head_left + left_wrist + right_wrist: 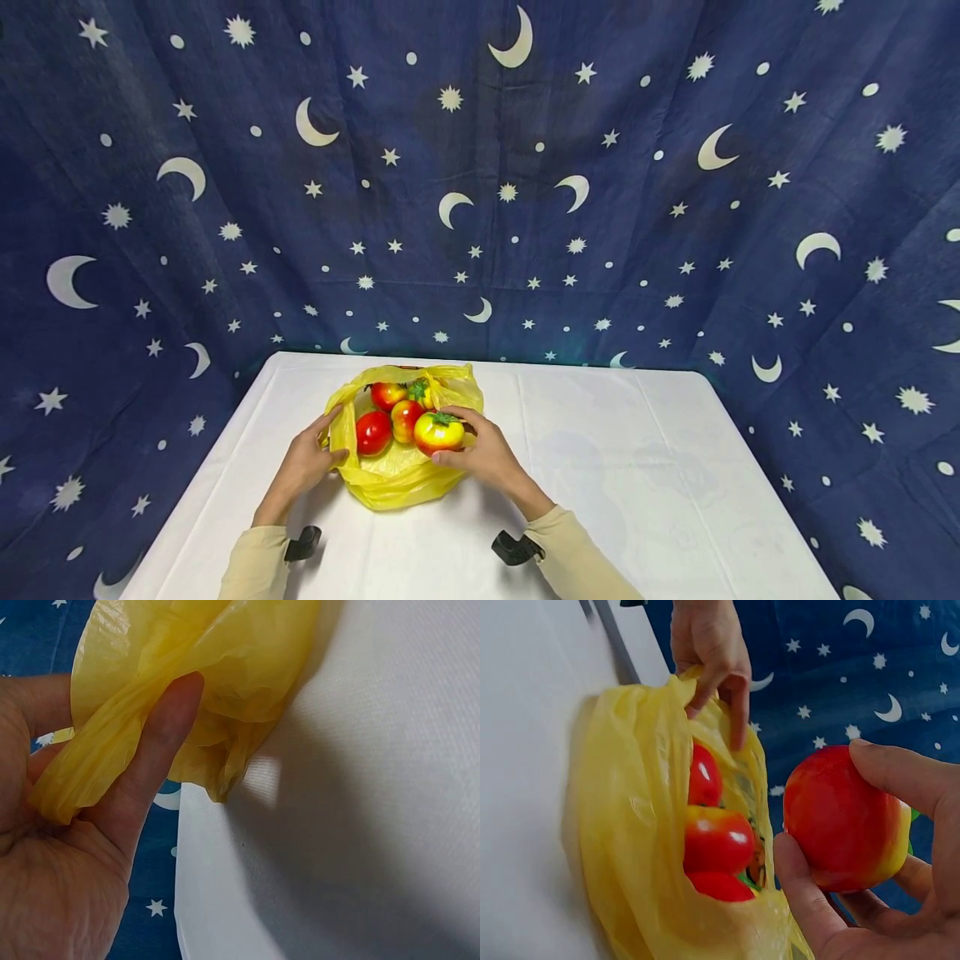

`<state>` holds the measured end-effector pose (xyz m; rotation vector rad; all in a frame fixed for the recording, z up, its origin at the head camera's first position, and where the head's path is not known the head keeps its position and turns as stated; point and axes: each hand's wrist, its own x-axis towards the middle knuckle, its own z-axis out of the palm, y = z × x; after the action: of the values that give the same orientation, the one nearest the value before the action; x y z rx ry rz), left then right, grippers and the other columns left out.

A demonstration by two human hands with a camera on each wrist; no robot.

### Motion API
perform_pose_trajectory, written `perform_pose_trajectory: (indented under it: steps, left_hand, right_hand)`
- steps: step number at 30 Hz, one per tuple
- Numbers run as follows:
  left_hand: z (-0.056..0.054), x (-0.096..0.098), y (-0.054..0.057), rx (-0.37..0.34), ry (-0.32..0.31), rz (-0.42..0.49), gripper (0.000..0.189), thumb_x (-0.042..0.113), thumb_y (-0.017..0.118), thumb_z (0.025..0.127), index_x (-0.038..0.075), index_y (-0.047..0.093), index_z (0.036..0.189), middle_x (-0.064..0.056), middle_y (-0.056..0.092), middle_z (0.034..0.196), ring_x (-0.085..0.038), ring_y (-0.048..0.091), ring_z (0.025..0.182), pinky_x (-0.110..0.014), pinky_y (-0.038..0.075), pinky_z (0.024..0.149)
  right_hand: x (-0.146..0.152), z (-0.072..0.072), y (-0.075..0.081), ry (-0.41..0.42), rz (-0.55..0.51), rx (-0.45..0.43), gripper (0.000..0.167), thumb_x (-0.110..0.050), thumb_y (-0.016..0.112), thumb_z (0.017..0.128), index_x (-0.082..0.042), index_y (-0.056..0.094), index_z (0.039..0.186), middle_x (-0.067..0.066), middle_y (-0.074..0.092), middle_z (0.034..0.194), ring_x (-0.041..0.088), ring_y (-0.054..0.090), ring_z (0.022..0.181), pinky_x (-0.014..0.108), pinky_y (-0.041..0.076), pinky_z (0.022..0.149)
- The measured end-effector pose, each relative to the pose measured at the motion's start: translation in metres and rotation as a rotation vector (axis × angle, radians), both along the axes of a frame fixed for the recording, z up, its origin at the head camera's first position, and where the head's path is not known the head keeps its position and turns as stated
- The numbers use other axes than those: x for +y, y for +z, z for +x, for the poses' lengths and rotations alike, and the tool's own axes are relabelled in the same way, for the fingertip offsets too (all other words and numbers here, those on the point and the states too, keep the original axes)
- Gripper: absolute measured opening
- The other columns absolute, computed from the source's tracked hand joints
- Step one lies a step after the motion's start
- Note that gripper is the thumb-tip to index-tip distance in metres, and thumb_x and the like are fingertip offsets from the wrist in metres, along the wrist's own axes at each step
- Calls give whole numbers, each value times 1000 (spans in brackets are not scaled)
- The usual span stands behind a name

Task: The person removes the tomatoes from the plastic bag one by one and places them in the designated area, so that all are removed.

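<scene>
A yellow plastic bag [393, 490] lies with its mouth wide. My left hand [303, 458] grips its left edge, the gathered plastic [97, 757] running between thumb and fingers in the left wrist view. In my right hand [487, 454] is a shiny red-and-yellow fruit [836, 817] with a green leafy top, held between thumb and fingertips over the bag's right side. Several more fruits sit inside: a smooth red fruit [373, 432], a red-and-yellow one [406, 420] beside it, another red one [387, 394] behind, and a green-topped fruit [421, 392] partly hidden.
A white cloth [622, 467] covers the table under the bag. Behind and at both sides hangs a dark blue curtain [480, 150] with moons and stars. A black wrist device [517, 548] is on the right arm, another [303, 543] on the left.
</scene>
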<state>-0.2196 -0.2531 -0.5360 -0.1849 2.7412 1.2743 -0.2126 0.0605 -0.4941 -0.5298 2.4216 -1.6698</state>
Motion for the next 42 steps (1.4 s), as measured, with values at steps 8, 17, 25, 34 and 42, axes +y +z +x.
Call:
perform_pose_trajectory:
  steps: [8,17,25,34,42]
  left_hand:
    - [2,0,-1,10,-5,3,85,6,70,82,15,29,156,-25,25,160,-48,23,146,-63,21,118]
    - [4,0,0,30,-12,13,83,4,69,83,12,29,155,-25,26,159,-48,26,145,-62,25,117]
    - [5,0,1,45,-19,20,83,4,69,83,11,29,155,-26,26,159,-47,28,144,-62,28,117]
    - [6,-1,1,47,-27,24,83,4,69,83,11,28,155,-26,24,160,-45,30,143,-60,33,115]
    - [5,-1,-1,28,-19,27,84,4,68,83,13,28,156,-26,22,160,-46,26,145,-61,27,117]
  right_hand:
    - [17,-3,4,-41,-104,-33,66,-15,82,78,-17,54,138,9,56,137,28,53,120,40,56,97]
    - [32,-7,5,-129,-91,-19,55,-26,79,82,-19,58,132,7,60,133,27,56,119,41,55,99]
    - [46,-10,3,-243,-99,-12,46,-26,76,85,-22,62,129,4,61,133,27,57,120,37,57,96]
    - [68,-20,1,-291,-106,-27,50,-27,79,82,-26,62,129,-1,59,135,25,57,120,25,57,86]
    - [84,-34,-1,-339,-74,12,56,-23,79,82,-19,59,134,6,60,137,26,56,123,31,52,95]
